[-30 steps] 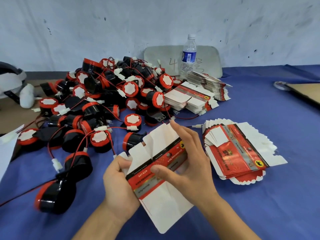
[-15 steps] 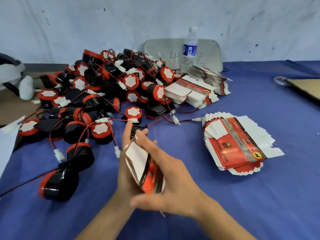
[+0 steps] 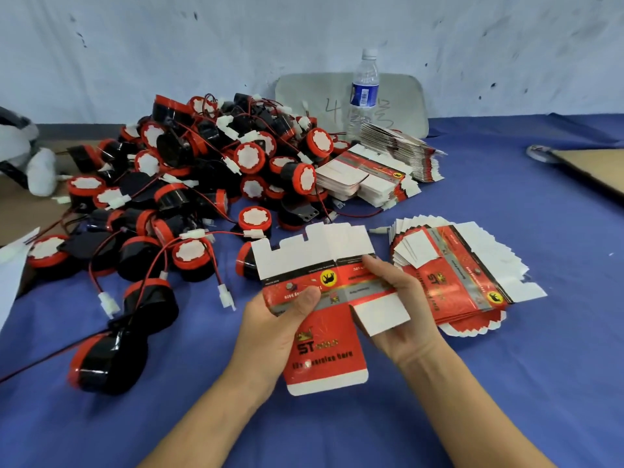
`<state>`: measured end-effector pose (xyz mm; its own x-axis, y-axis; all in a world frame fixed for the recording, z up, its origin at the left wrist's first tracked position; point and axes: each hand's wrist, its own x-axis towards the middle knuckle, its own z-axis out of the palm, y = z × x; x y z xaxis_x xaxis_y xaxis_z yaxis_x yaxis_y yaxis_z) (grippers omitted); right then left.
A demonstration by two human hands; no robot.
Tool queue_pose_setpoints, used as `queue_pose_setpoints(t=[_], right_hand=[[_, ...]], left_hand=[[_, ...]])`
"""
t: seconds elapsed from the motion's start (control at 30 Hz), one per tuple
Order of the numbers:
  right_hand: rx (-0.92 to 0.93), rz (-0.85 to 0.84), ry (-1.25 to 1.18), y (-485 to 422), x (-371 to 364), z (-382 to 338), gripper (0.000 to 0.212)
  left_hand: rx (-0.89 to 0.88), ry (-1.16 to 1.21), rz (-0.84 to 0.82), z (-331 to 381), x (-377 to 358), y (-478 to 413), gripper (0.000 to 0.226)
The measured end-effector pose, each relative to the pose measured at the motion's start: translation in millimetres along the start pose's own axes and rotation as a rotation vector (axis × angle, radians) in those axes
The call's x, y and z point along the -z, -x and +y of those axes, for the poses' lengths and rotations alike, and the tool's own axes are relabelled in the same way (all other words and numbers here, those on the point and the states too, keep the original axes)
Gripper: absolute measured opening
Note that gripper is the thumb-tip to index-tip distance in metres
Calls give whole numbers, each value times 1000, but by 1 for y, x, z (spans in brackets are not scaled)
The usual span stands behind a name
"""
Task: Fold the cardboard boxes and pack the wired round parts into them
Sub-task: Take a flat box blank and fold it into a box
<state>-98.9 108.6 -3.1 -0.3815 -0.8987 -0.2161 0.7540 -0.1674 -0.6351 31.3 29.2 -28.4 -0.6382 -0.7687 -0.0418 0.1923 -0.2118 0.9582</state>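
Round parts point(image 3: 189, 184) lie heaped on blue cloth point(image 3: 506, 383), scuffed white wall point(image 3: 236, 35) behind.

odds and ends on a blue-covered desk point(image 3: 506, 366)

a clear water bottle point(image 3: 364, 92) with a blue label and white cap stands upright at the far side, just in front of a grey rounded board point(image 3: 405, 106) that leans on the scuffed white wall point(image 3: 169, 45) and bears handwritten marks. a white and black padded object point(image 3: 23, 153) lies at the far left, a white sheet point(image 3: 10, 265) pokes in below it, and a brown flat board point(image 3: 594, 167) lies at the right edge.
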Motion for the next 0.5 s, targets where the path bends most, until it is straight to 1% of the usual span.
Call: queue_pose_setpoints(t=[0.03, 0.17, 0.23, 0.3, 0.37, 0.43, 0.5], right_hand=[[-12, -23, -3, -2, 2, 2, 29], [-10, -110, 62, -7, 7, 6, 29], [48, -72, 193, -10, 10, 6, 33], [154, -40, 369, -11, 9, 7, 26], [280, -42, 550, -10, 4, 12, 24], [363, -64, 680, -9, 0, 20, 36], [362, -105, 705, -6, -5, 26, 51]], left_hand=[[-14, -6, 14, 0, 2, -1, 37], [-87, -40, 56, 9, 9, -5, 48], [-141, -148, 91, 11, 12, -7, 44], [-194, -234, 147, 13, 14, -9, 39], [-255, -306, 179, 15, 16, -10, 44], [-312, -359, 169, 15, 16, -10, 60], [-310, -349, 90, 13, 15, -9, 71]])
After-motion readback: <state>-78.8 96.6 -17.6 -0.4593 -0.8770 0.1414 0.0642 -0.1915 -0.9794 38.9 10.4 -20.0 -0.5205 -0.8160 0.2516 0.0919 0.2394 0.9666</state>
